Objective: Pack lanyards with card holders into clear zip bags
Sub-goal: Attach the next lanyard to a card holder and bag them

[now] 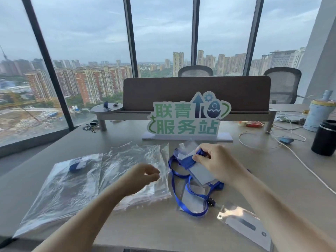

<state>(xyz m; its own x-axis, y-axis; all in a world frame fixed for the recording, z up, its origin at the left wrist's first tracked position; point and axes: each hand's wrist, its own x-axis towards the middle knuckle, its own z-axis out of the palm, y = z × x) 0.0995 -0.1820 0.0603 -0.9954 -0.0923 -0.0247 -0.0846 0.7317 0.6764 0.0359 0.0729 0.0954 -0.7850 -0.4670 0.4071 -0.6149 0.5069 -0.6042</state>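
My right hand (216, 160) is shut on a folded blue lanyard with its clear card holder (201, 172), held just above the desk. More blue lanyard (181, 200) loops lie beneath it over another card holder (193, 200). My left hand (143, 176) pinches the right edge of a stack of clear zip bags (131, 160). Further left lies a zip bag (61, 190) with a rolled blue lanyard (77, 165) inside. A loose card holder (245, 226) rests at the front right.
A green and blue sign (187, 117) stands behind the work area. A black cup (325, 137), a pale bottle (318, 113) and white cables (291, 148) sit at the right. Keys (91, 126) lie at the back left by a desk shelf (181, 113).
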